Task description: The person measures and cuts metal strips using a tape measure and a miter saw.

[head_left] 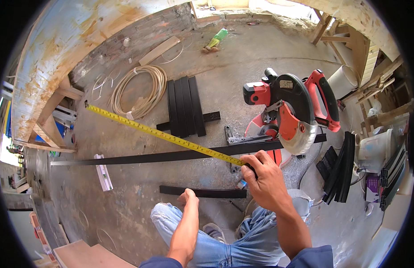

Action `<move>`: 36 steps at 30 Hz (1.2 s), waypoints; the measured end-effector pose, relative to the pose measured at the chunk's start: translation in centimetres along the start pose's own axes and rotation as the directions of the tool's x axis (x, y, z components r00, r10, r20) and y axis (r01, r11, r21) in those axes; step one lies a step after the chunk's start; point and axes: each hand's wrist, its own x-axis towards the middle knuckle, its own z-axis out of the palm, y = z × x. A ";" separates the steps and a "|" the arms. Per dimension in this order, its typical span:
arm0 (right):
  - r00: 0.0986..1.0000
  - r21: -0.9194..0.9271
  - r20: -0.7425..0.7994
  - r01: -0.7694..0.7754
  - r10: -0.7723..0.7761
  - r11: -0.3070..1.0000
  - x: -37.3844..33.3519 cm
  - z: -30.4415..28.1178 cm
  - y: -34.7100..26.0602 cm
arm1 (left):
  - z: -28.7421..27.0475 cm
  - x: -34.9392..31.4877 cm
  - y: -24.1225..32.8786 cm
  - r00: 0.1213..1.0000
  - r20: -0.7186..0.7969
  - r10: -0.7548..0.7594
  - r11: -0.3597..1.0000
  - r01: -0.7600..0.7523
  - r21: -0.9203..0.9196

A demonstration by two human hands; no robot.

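Note:
My right hand [267, 181] grips a tape measure, its case mostly hidden by the fingers. The yellow tape [171, 138] runs out to the upper left and crosses above a long black bar [126, 159]. One end of that bar lies at the red and black mitre saw [291, 123]. Curled in front of my left knee, my left hand [188, 199] overlaps a short black bar [220, 193]; its fingertips are hidden, so I cannot tell whether it grips the bar. The saw's head is raised, with a clear guard over the blade.
Several black strips [186, 105] lie beyond the long bar, beside a coiled hose [140, 91]. A white and purple level [104, 173] rests under the bar's left part. More black pieces [343, 169] and a white bucket [376, 149] are at right. A green bottle [217, 39] lies far off.

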 end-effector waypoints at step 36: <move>0.959 0.097 -0.133 -0.239 0.250 0.966 -4.8 -5.2 -0.6 | 8.5 8.6 35.4 -0.107 0.985 -0.135 -0.747 -0.642 -0.172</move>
